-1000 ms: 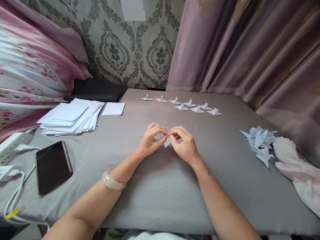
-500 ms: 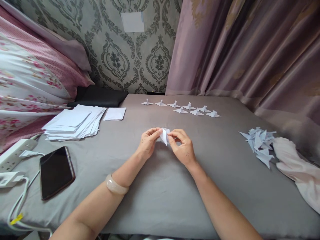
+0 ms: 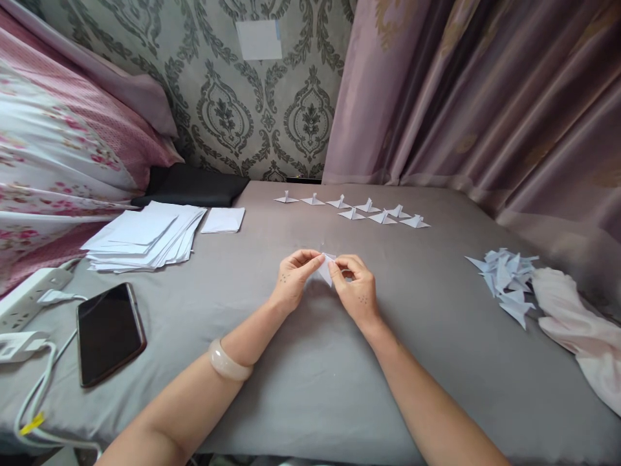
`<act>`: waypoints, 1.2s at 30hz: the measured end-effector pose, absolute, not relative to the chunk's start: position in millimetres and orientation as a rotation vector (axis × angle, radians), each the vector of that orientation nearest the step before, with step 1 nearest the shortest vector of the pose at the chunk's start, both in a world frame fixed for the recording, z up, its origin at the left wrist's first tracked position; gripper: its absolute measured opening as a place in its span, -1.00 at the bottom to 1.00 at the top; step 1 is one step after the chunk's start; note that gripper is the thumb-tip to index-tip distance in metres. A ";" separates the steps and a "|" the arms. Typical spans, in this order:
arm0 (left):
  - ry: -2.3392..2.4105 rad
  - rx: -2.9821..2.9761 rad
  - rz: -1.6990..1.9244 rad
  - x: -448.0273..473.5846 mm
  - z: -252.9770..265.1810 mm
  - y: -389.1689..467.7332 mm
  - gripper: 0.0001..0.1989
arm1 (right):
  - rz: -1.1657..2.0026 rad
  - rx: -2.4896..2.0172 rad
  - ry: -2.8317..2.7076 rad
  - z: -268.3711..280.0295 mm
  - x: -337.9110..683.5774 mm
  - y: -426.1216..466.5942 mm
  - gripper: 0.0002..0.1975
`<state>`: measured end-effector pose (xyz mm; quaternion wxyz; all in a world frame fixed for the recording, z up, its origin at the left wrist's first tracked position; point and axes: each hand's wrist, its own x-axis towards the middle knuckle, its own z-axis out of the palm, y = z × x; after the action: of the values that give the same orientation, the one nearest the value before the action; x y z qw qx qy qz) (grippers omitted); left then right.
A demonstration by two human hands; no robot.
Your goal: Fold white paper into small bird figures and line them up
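Observation:
A small piece of folded white paper (image 3: 326, 272) hangs between my hands above the middle of the grey-covered table. My left hand (image 3: 297, 277) pinches its upper left edge between thumb and fingers. On the other side my right hand (image 3: 356, 286) grips the upper right edge the same way, the two thumbs close together. The paper tapers to a point at the bottom, and the fingers hide part of its top. Beyond the hands, several folded white paper cranes (image 3: 367, 206) stand in two slanting rows.
A heap of folded paper cranes (image 3: 504, 275) lies at the right beside a pale cloth (image 3: 577, 323). On the left are a stack of white paper (image 3: 145, 236), a smaller paper pile (image 3: 223, 220), a black phone (image 3: 110, 335), and a power strip (image 3: 32, 298) with cables.
My left hand has shifted slightly right, bringing the thumbs closer together. The folded paper has turned a little between the fingers. The view has tilted slightly.

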<state>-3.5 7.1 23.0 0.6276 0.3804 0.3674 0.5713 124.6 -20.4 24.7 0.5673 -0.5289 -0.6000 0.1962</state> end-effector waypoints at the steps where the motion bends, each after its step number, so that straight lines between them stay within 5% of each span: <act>1: 0.830 0.847 1.303 -3.8 24.0 7.1 -0.79 | 0.463 -1.238 -1.408 25.1 124.9 -20.3 -0.88; 28: 0.793 0.681 1.168 -7.9 25.6 8.0 -0.78 | 0.604 -1.220 -1.461 33.4 125.8 -24.5 -0.86; 36: 0.789 0.629 1.139 -5.4 25.5 8.3 -0.77 | 0.902 -1.260 -1.217 28.4 123.4 -20.8 -0.83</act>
<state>-5.4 8.3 25.5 0.7243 0.2852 0.3573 0.5161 123.4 -20.8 28.4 0.5528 -0.5327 -0.5147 0.3817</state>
